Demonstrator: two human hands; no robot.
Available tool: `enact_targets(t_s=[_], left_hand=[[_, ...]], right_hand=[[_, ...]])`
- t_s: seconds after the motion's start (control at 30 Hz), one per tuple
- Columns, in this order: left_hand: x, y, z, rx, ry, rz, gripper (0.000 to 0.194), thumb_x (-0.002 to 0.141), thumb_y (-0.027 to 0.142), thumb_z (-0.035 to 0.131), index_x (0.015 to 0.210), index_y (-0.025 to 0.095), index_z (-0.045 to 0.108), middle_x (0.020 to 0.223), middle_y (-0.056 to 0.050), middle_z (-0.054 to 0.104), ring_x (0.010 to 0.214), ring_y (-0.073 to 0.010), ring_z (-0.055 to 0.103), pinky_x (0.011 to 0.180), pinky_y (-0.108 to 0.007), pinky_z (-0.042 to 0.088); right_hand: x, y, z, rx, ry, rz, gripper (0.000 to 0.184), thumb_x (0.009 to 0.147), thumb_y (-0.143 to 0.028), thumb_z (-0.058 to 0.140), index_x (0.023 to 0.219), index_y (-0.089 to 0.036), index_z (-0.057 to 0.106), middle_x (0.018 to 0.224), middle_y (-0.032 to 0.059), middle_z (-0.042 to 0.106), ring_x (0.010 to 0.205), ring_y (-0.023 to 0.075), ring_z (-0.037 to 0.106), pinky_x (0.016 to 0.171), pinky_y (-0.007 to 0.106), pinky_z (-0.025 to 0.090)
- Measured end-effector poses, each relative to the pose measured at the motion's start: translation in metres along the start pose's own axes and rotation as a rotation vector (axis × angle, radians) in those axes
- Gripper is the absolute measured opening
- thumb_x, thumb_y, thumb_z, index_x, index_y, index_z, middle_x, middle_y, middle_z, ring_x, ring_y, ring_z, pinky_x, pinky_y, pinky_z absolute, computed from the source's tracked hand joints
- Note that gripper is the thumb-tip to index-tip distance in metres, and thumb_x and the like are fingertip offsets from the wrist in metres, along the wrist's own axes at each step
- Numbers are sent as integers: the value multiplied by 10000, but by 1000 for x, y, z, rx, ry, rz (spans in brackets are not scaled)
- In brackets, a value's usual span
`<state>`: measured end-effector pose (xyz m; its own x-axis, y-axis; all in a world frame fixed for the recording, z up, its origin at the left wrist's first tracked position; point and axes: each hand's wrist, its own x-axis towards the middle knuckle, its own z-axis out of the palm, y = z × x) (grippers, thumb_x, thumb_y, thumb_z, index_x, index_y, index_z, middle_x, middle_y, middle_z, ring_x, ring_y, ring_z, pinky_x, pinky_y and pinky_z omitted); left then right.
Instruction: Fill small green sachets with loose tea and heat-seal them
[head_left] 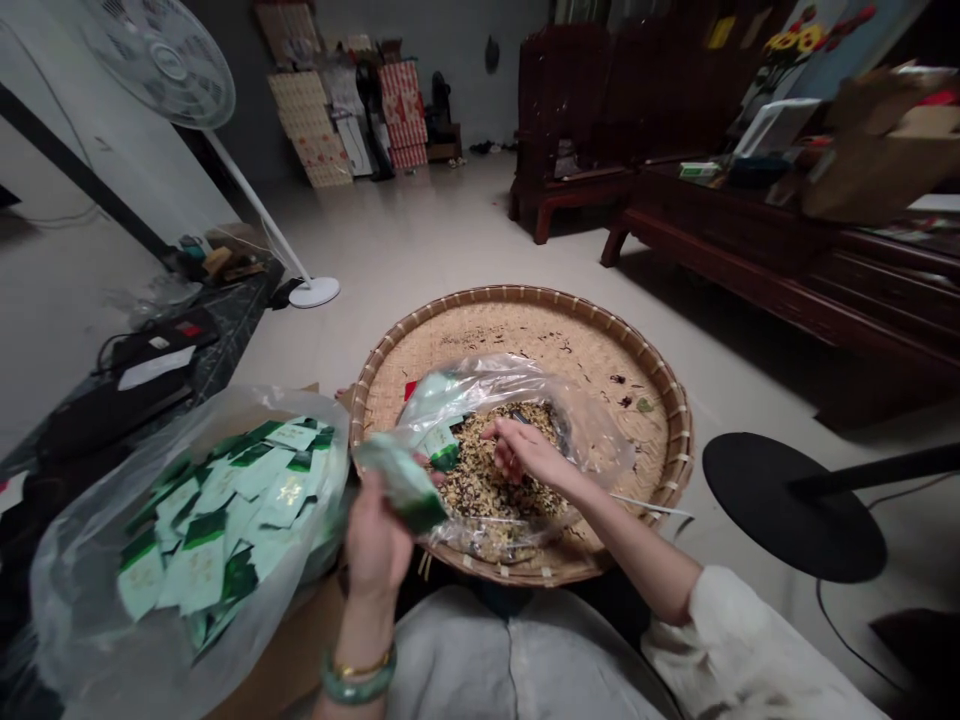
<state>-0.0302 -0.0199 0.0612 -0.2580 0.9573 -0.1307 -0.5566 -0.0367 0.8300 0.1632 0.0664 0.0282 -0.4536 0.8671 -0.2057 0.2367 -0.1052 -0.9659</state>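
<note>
Jade bangle (pixel 358 682) and a thin gold bracelet (pixel 366 664) sit closest, on the left wrist, with the left hand (pixel 379 545) at about 7 o'clock on the round woven bamboo tray (pixel 679 430). That grip is closed firmly around a pale green sachet (pixel 401 482), its fingers wrapped over the lower end. At the tray's centre, the right hand (pixel 525 450) reaches into a clear plastic bag (pixel 480 385) lying open there. Its fingers (pixel 499 445) are loosely curled, partly open and touching a mix of dried flakes (pixel 487 480); whether they have hold of anything cannot be told. At 9 o'clock, a second clear bag (pixel 90 600) holds a heap of green-and-white sachets (pixel 217 510).
</note>
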Motion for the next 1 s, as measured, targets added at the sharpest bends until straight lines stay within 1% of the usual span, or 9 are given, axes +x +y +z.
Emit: enact_targets(t_s=[0.07, 0.13, 0.2, 0.37, 0.6, 0.73, 0.83, 0.9, 1.0], left_hand=[[-1, 20, -3, -196, 173, 297, 504, 744, 631, 579, 1061, 245, 645, 990, -6, 725, 839, -175, 679, 722, -265, 538], [-3, 30, -3, -222, 244, 391, 668, 715, 743, 485, 1059, 197, 654, 1092, -49, 704, 972, -210, 660, 759, -272, 544], [-6, 29, 0, -160, 215, 343, 700, 721, 747, 471, 1094, 183, 651, 1171, -85, 673, 1044, -234, 637, 806, -296, 541], [-11, 0, 4, 32, 14, 139, 415, 764, 514, 627, 1031, 201, 680, 1084, -106, 707, 1037, -262, 647, 892, -392, 511], [8, -48, -7, 448, 101, 91, 649, 690, 439, 707, 1258, 184, 522, 1386, -157, 490, 1276, -290, 464, 1013, -379, 420], [16, -67, -1, 445, 20, -51, 467, 691, 470, 671, 1019, 139, 640, 969, -110, 704, 945, -250, 650, 798, -327, 509], [15, -71, 5, 640, -34, -78, 375, 673, 507, 642, 619, 139, 592, 537, 11, 562, 561, -143, 540, 546, -242, 428], [14, -68, 8, 792, -100, -47, 394, 672, 504, 621, 519, 161, 501, 479, 47, 449, 507, -107, 424, 496, -222, 346], [13, -62, 10, 931, -212, -6, 387, 702, 492, 559, 508, 176, 447, 499, 52, 387, 525, -103, 358, 505, -224, 297]], right_hand=[[10, 0, 6, -198, 44, -51, 415, 938, -487, 311, 951, -170, 579, 697, 25, 613, 579, 156, 589, 538, 264, 443], [22, -2, 20, -494, 69, -141, 318, 923, -420, 421, 927, -166, 614, 844, 72, 670, 771, 185, 637, 696, 285, 464], [33, -5, 40, -781, 92, -103, 291, 876, -401, 531, 1016, -156, 601, 939, 107, 682, 873, 225, 640, 755, 303, 461], [55, -10, 73, -845, 128, -41, 265, 810, -229, 609, 1053, -124, 584, 1030, 169, 668, 949, 266, 629, 784, 327, 455], [36, -5, 42, -658, 142, -70, 109, 842, -243, 575, 821, -158, 640, 794, 50, 701, 753, 172, 650, 667, 247, 465], [0, 13, 28, -314, 74, -90, 184, 865, -310, 532, 850, -144, 611, 618, -10, 634, 480, 114, 555, 487, 223, 452], [-24, 17, 22, -303, 289, -299, 241, 816, -271, 588, 1026, -155, 601, 879, 63, 672, 757, 177, 626, 682, 310, 530], [-32, 12, 16, -488, 433, -489, 449, 815, -226, 589, 1252, -167, 505, 1178, 135, 591, 1057, 237, 554, 903, 415, 479], [-33, 1, 8, -745, 389, -690, 464, 865, -188, 532, 1324, -200, 469, 1321, 136, 497, 1209, 252, 430, 998, 450, 415]])
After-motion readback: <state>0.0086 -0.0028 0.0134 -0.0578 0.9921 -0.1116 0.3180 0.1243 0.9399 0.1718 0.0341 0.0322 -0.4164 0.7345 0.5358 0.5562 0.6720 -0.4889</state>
